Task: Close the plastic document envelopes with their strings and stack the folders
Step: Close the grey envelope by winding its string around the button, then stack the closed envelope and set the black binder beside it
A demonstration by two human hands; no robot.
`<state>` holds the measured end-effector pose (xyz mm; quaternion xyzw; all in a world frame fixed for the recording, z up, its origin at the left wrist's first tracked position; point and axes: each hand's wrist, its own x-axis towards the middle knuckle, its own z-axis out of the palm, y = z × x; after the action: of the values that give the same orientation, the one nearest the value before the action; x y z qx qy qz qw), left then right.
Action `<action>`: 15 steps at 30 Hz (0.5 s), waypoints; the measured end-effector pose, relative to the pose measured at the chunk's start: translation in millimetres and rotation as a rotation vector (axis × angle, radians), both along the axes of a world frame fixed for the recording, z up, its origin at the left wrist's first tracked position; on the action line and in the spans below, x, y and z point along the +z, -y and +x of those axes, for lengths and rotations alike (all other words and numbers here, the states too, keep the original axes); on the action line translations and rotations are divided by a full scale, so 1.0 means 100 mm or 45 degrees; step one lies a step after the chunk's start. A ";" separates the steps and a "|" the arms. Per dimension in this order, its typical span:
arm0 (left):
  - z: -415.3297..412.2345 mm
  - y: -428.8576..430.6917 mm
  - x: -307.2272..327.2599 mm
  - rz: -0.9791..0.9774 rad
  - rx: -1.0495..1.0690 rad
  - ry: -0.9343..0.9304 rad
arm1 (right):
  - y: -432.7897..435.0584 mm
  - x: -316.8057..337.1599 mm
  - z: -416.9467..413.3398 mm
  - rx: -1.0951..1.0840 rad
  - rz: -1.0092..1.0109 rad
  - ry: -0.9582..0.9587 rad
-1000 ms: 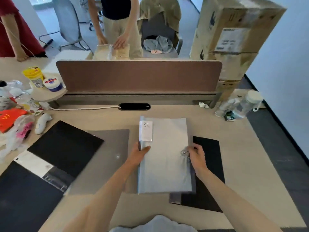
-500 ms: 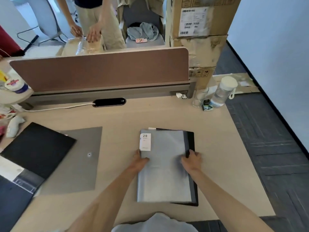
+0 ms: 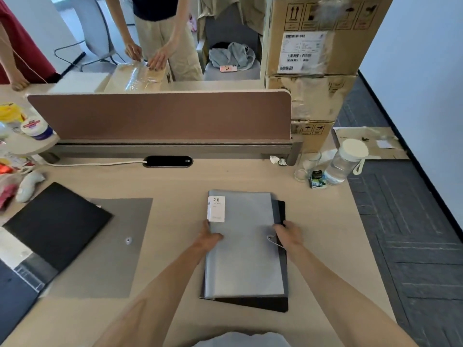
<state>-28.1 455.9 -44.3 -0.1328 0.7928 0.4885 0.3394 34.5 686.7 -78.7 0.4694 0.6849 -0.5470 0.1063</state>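
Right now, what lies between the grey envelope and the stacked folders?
Head view: only bare desk between the grey envelope and the stacked folders.

There are two hands on the desk (image 3: pixel 175 181), the left hand (image 3: pixel 209 237) and the right hand (image 3: pixel 288 234). Two folders sit in a pile at 6 o'clock, a grey folder (image 3: pixel 245 259) on a black folder (image 3: pixel 280 303). At 9 o'clock lie one grey envelope (image 3: pixel 112 246) and one black folder (image 3: pixel 57 221). At 2 o'clock stand one bottle (image 3: pixel 347 161) and one glass (image 3: pixel 307 165). Three boxes (image 3: pixel 323 38) are piled at 1 o'clock.
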 end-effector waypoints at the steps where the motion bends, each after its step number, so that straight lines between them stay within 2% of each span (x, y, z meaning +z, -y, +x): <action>1: -0.05 -0.02 0.04 0.004 0.000 -0.003 | -0.02 0.02 -0.06 0.002 -0.010 -0.026; 9: -0.40 -0.14 0.10 -0.103 -0.140 -0.110 | -0.07 0.17 -0.18 -0.050 0.040 -0.118; 15: -0.33 0.01 -0.15 -0.281 -0.314 -0.104 | -0.02 0.14 0.13 0.122 0.116 -0.060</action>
<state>-61.2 454.8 -59.5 -0.0510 0.8650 0.3582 0.3477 47.2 688.3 -64.3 0.4276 0.7330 -0.5205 0.0948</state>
